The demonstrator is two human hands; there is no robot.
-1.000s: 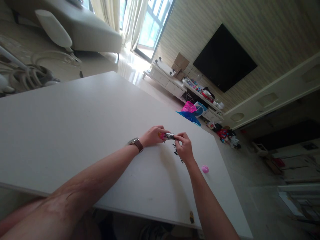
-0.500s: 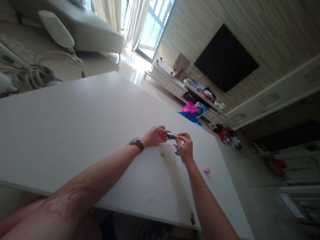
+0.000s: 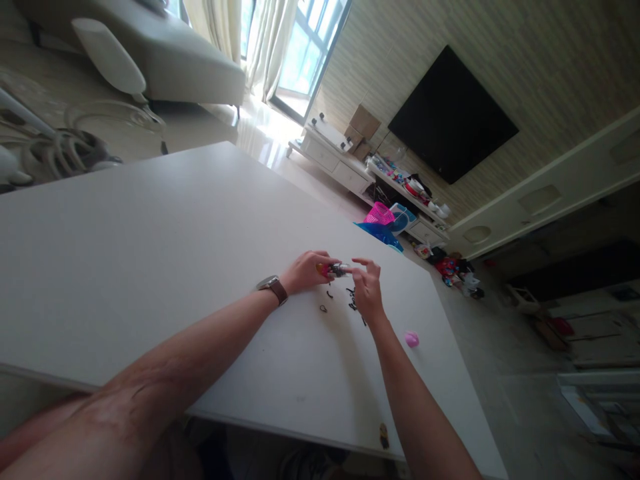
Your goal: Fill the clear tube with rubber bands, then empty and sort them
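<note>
One small container (image 3: 341, 269), with pink and yellow colours near its left end, is held tightly by the fingers of my left hand (image 3: 306, 272), above the far part of the white table (image 3: 175, 253). My right hand (image 3: 367, 288) has its fingers partly spread, with one fingertip at the other end of the container, but I cannot tell whether it pinches something there. Below, some black pieces (image 3: 352, 299) lie close to my right hand, a dark ring (image 3: 323, 309) lies more to the left, and a pink rounded object (image 3: 411, 339) rests to the right of my right wrist.
</note>
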